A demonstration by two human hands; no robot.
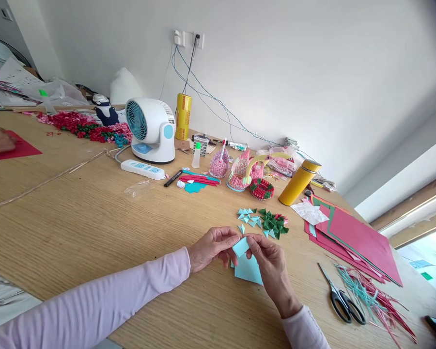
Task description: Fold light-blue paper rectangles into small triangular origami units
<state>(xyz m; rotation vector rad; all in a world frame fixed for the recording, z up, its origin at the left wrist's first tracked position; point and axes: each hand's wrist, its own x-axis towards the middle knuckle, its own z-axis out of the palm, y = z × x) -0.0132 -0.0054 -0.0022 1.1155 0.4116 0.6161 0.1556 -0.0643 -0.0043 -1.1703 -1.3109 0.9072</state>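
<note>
Between my two hands is a small folded piece of light blue paper [241, 247]. My left hand [214, 247] pinches its left edge, and my right hand [271, 261] grips its right side with thumb and fingers. Under them, on the wooden table, lie light blue paper sheets [249, 270], partly hidden by my right hand. Just beyond my fingers are several small folded light blue triangles [254, 222] and a heap of dark green folded triangles [275, 223].
Black-handled scissors [343, 298] lie right, beside red and teal paper strips [376, 295]. Coloured sheets [363, 237] are stacked behind them. A yellow bottle [300, 182], folded-paper swans [241, 169] and a white fan [152, 128] stand farther back. Another person's hand [0, 140] rests on red paper at left.
</note>
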